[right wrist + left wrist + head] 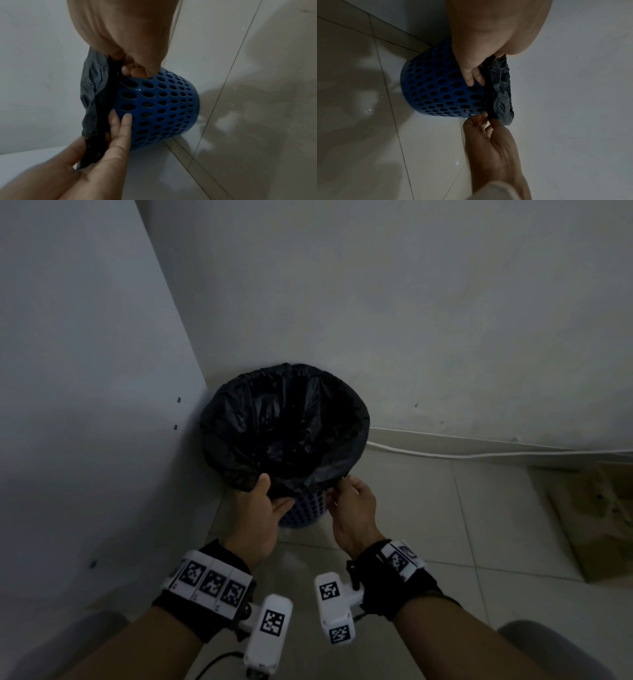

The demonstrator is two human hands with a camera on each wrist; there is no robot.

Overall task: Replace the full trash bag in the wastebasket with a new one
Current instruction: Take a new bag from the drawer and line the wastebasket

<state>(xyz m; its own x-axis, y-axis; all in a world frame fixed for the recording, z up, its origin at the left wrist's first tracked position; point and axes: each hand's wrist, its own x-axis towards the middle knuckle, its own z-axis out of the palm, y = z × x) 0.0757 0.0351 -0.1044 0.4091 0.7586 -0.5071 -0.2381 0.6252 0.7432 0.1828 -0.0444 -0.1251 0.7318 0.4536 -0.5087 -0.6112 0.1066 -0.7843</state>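
While both hands work the near rim, the black plastic trash bag (284,419) lines the blue perforated plastic wastebasket (440,92).
Left hand (263,508), thumb above and straight fingers under the folded cuff; right hand (352,505) pinching it just beside; bag lifts upward.

Head camera looks down from high above both grips, wastebasket (301,510) in the corner just past them, left wrist camera close behind the left grip (471,75) looking along it, right wrist camera close behind the right grip (137,70), all three share the wastebasket and both grips

Black wrist straps (404,587), white marker-tagged camera modules (334,611), bare forearms
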